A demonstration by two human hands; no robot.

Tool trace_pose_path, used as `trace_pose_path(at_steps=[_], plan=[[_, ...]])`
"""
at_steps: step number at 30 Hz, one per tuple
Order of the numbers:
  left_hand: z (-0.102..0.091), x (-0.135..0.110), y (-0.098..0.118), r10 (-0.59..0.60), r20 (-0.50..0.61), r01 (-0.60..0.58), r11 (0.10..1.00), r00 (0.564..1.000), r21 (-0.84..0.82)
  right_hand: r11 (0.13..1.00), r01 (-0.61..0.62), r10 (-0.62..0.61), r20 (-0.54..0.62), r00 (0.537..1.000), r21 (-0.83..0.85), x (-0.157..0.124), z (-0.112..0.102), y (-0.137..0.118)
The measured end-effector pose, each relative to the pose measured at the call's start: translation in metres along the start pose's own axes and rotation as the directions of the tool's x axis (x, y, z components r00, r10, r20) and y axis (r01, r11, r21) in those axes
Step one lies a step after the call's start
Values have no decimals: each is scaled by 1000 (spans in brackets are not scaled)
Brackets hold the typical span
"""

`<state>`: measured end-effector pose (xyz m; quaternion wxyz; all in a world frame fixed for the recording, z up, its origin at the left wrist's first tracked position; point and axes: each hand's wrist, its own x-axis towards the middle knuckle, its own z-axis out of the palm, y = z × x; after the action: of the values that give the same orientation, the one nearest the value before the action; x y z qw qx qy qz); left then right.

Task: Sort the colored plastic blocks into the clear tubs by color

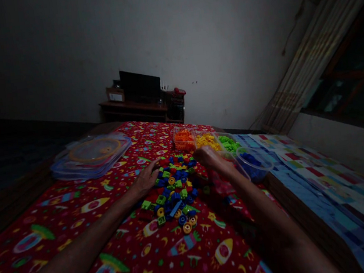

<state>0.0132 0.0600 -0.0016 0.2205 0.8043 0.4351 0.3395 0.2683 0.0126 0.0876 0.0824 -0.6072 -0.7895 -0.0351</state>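
Observation:
A loose pile of mixed toy building blocks (pixel 172 191) in blue, green, yellow and red lies on the red patterned cloth (pixel 124 232), with some small wheels at its near end. My left hand (pixel 146 178) rests at the pile's left edge, its fingers apart and reaching toward the blocks. Above the pile's right side is my right hand (pixel 209 157), its fingers curled closed; whatever they may hold is hidden. Just beyond that hand stand clear tubs of orange blocks (pixel 184 138), yellow blocks (pixel 208 141) and green blocks (pixel 228 144). A round tub of blue blocks (pixel 253 163) is to its right.
Stacked clear plastic lids (pixel 91 156) lie at the left. On the right, a wooden edge (pixel 308 223) borders a blue checked cloth (pixel 310 182). A dark television (pixel 140 85) stands on a low cabinet (pixel 132 107) by the far wall. The room is dim.

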Motion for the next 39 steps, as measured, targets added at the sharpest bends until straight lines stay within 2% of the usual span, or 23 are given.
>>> trace_pose_path(at_steps=[2, 5, 10, 12, 15, 18, 21, 24, 28, 30, 33, 36, 39], plan=[[1, 0, -2, 19, -3, -19, 1000, 1000, -17, 998, -37, 38, 17, 999, -44, -4, 18, -21], [3, 0, -5, 57, -38, -58, 998, 998, -27, 991, -95, 100, 49, 994, -94, -11, 38, -37], [-3, 6, -1, 185, -131, -178, 982, 974, 64, 997, -71, 72, 55, 996, -17, -17, 40, -37], [-10, 8, 6, 260, -50, -256, 964, 964, 70, 997, -68, 67, 52, 996, 24, -19, 34, -36], [-18, 7, 17, 324, 164, -335, 941, 932, 44, 993, -59, 59, 9, 998, 106, -21, 25, -39], [-20, 4, 22, 323, 236, -346, 936, 916, 61, 980, 31, -29, -15, 999, 198, -24, 16, -46], [-21, 4, 24, 306, 240, -334, 939, 921, 86, 966, 128, -144, 57, 988, 226, -27, 10, -55], [-23, 6, 26, 273, 240, -304, 947, 932, 106, 965, 190, -217, 148, 965, 180, -29, 10, -63], [-30, 10, 33, 222, 208, -242, 967, 953, 76, 959, 253, -273, 170, 947, 132, -29, 14, -64], [-33, 10, 40, 181, 158, -188, 982, 971, 27, 964, 240, -254, 134, 958, 114, -31, 14, -61], [-36, 8, 50, 100, 125, -84, 988, 987, -130, 964, 217, -221, 4, 975, 154, -34, 13, -56], [-35, 7, 58, 26, 142, 16, 958, 990, -287, 941, 195, -172, -107, 979, 278, -33, 10, -54], [-28, 6, 61, -34, 156, 92, 920, 987, -382, 893, 186, -138, -145, 980, 409, -30, 9, -58]])
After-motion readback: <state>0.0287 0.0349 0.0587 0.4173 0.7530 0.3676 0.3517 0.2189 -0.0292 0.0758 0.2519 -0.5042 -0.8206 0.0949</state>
